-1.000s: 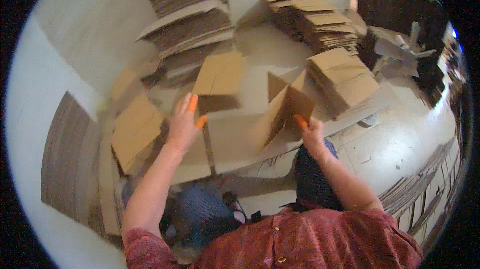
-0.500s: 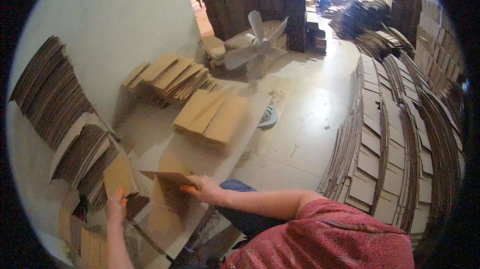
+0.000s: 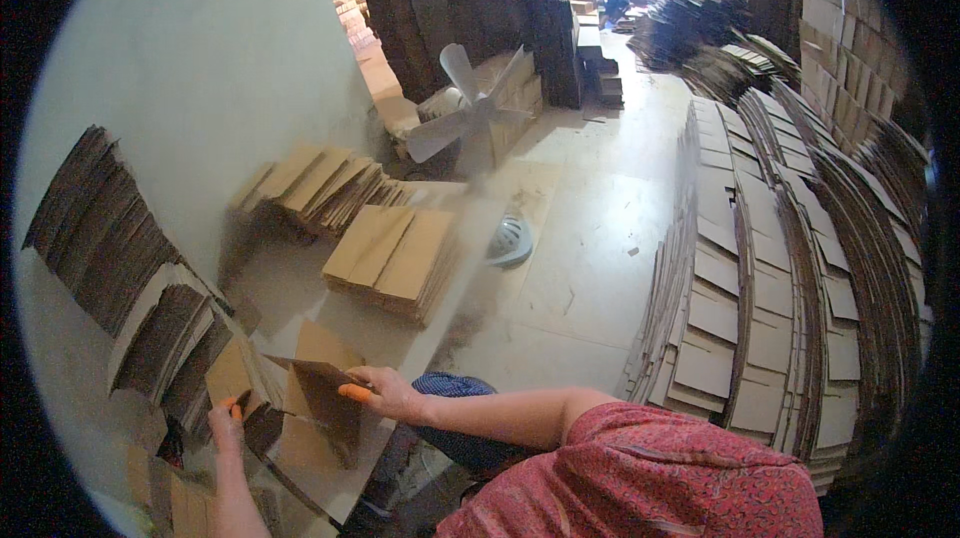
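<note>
In what looks like a holding-open step, the right hand [image 3: 380, 395] pinches a cardboard piece [image 3: 332, 406] over the table [image 3: 295, 300], the left hand [image 3: 227, 420] touches a cardboard stack [image 3: 232, 372], grip unclear, and steady support seems called for next.

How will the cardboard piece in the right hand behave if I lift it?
The cardboard piece is probably light: its edges look thin. It seems stiff where flat, but its sides stand at angles, so it may swing at the folds.
</note>
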Motion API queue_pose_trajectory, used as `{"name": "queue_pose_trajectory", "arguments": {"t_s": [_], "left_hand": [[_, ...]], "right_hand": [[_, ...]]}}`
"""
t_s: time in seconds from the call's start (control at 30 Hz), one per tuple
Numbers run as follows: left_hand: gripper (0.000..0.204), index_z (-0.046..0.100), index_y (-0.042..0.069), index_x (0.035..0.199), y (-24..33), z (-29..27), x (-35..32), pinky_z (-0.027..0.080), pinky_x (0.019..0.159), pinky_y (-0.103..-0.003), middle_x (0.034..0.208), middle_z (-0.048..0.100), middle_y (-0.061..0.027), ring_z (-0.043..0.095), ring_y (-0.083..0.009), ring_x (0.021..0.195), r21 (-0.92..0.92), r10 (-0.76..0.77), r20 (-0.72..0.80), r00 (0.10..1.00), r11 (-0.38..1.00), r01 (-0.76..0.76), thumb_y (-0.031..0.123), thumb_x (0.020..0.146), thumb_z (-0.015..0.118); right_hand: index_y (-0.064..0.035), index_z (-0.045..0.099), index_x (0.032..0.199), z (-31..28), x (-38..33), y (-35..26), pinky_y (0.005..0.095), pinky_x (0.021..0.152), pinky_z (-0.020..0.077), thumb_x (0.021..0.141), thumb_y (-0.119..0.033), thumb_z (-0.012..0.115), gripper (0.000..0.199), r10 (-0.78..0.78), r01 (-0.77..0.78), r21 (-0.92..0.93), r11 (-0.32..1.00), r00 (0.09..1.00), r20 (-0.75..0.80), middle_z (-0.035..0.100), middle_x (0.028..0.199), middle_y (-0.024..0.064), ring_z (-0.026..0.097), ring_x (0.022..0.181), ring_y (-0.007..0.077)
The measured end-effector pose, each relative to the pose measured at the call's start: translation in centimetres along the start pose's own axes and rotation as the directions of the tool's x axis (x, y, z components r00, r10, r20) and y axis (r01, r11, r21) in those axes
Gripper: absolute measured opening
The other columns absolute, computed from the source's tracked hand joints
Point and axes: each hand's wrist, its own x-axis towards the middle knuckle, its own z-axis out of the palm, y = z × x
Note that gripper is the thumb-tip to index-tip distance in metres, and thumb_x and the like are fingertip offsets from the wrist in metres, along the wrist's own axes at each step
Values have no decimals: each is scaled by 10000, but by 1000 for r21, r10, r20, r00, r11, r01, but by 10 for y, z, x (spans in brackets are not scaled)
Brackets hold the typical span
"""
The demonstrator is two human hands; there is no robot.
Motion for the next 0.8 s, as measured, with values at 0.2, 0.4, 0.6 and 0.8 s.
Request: {"name": "queue_pose_trajectory", "arguments": {"t_s": [0.2, 0.4, 0.6, 0.8], "left_hand": [[270, 555, -33, 1131, 46, -37, -17, 455, 758, -332, 1044, 612, -148, 575, -217, 846, -142, -152, -416, 897, 985, 101, 56, 880, 509], [250, 568, -23, 1118, 126, -73, -79, 452, 740, -293, 1052, 614, -132, 570, -199, 839, -219, -181, -481, 858, 972, 83, 43, 889, 494], [266, 533, -44, 1142, 54, -54, -86, 438, 840, -285, 1112, 583, -147, 562, -195, 959, -348, -321, -517, 794, 926, 148, 46, 897, 485], [298, 508, -42, 1160, 122, -98, -123, 422, 898, -312, 1198, 521, -135, 509, -214, 1070, -347, -205, -595, 777, 938, -19, -41, 870, 438]], "right_hand": [[-57, 579, 1048, -8, -4, 2, 413, 776, 448, 827, -462, 548, 462, 13, -13, -7, 1000, 1000, -3, 607, 980, 187, 564, 929, 362], [-57, 580, 1064, -9, -12, -8, 399, 805, 447, 820, -455, 561, 468, -40, 42, 40, 998, 998, -55, 606, 1010, 178, 565, 954, 349], [-32, 559, 1092, -8, -21, -8, 384, 844, 431, 814, -470, 563, 519, -6, 9, 21, 1000, 995, -98, 594, 1034, 189, 546, 996, 347], [10, 526, 1108, 6, -17, 11, 368, 855, 429, 821, -394, 593, 501, -80, 89, 21, 996, 959, -272, 571, 1067, 196, 531, 1023, 322]]}}
